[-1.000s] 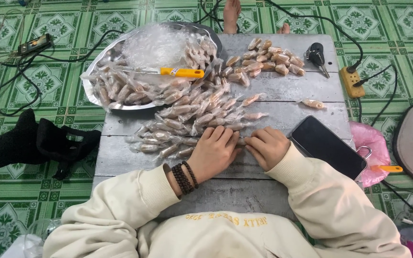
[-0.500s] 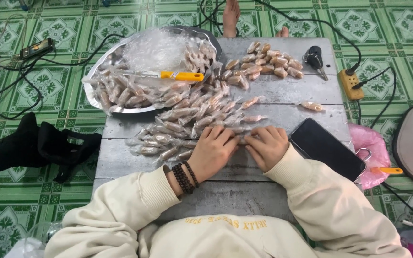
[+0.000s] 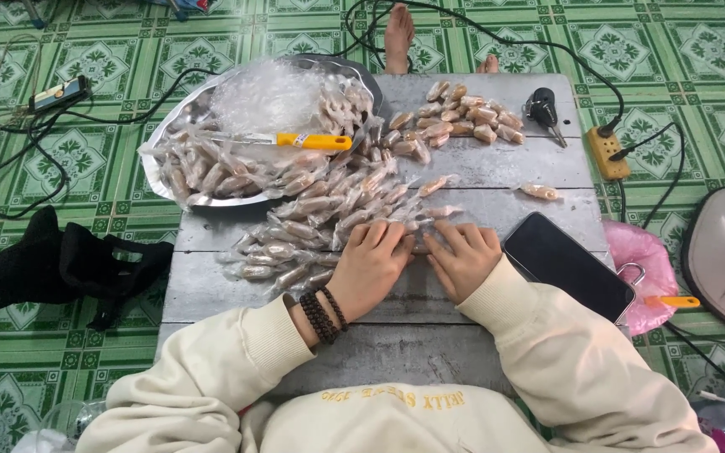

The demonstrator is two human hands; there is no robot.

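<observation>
My left hand (image 3: 371,267), with dark bead bracelets at the wrist, and my right hand (image 3: 465,256) rest side by side on a grey wooden table (image 3: 430,340). Their fingertips meet and pinch a small clear-wrapped candy (image 3: 418,247) lying on the tabletop. Just beyond my left fingers spreads a heap of wrapped candies (image 3: 320,214). Unwrapped brown pieces (image 3: 463,117) lie in a cluster at the far side of the table. One wrapped candy (image 3: 540,191) sits alone to the right.
A round metal tray (image 3: 179,195) at the far left holds more candies, clear wrappers and a yellow-handled knife (image 3: 312,141). A black phone (image 3: 568,264) lies beside my right hand, with keys (image 3: 543,109) beyond it. A power strip (image 3: 608,151), black cloth (image 3: 60,264) and another person's feet (image 3: 398,33) are on the green tiled floor.
Both hands stay in the same spot on the table; only the fingers shift slightly around the candy.
</observation>
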